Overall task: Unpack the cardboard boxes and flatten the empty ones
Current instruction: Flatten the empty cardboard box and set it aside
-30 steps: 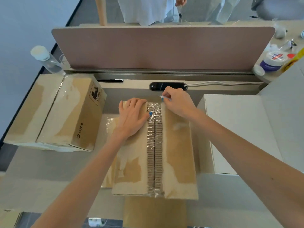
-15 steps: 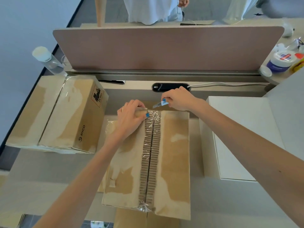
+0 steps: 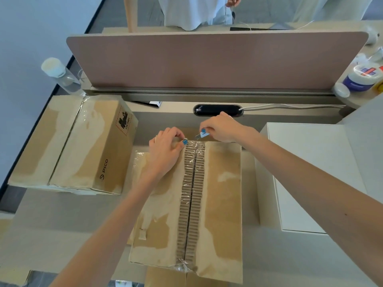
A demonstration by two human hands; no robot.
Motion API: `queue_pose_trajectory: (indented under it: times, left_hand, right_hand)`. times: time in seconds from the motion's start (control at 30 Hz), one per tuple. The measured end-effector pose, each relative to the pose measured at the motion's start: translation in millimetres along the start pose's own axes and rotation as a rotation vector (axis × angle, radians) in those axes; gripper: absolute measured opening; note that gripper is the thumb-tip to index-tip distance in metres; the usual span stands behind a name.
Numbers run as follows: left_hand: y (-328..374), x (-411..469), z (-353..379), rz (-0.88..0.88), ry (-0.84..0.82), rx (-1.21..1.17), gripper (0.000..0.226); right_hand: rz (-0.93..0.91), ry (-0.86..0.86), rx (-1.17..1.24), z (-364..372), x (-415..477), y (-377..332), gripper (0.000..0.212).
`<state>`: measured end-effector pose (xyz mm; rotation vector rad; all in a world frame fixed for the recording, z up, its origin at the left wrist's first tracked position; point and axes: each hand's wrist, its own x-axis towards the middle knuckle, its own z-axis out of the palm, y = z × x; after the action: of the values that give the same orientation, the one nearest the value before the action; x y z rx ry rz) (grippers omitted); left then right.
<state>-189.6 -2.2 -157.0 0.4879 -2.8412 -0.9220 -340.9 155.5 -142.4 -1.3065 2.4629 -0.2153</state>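
A taped cardboard box (image 3: 223, 193) is seen lying flat on the desk (image 3: 62, 214), its top seam flanked by two strips of bared corrugation under clear tape (image 3: 195, 145). The far left edge of this box is gripped by the left hand (image 3: 165, 150), whose fingers are curled over the rim while the thumb is pressed beside the tape. A small blue cutter (image 3: 202, 135) is pinched in the right hand (image 3: 221, 129), with its blade held at the far end of the box's seam. A second sealed box (image 3: 83, 146) is placed to the left of the box, and a white box (image 3: 310, 172) to its right. Beyond the box, a brown divider panel (image 3: 207, 61) is set upright.
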Motion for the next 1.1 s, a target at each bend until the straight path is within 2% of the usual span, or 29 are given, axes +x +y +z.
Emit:
queue_pose_trajectory:
  times: [0.37, 0.47, 0.6, 0.77, 0.9, 1.1]
  left_hand:
    - [-4, 0, 6, 0.021, 0.047, 0.011, 0.01]
    - [-4, 0, 6, 0.017, 0.046, 0.011, 0.012]
    - [0, 2, 5, -0.027, 0.033, -0.022, 0.012]
    - [7, 10, 6, -0.114, 0.063, -0.035, 0.01]
    - [18, 23, 7, -0.23, 0.134, -0.051, 0.012]
    - [25, 38, 10, -0.326, 0.154, -0.056, 0.013]
  right_hand:
    - [-0.158, 0.046, -0.174, -7, -23, 19, 0.028]
    - [-0.189, 0.113, -0.272, -9, -29, 12, 0.023]
    - [-0.059, 0.183, -0.338, -16, -33, 8, 0.024]
    - [0.147, 0.186, -0.181, -29, -40, -3, 0.018]
    - [0.209, 0.186, 0.027, -32, -45, -17, 0.019]
    - [0.243, 0.165, 0.088, -26, -42, -46, 0.014]
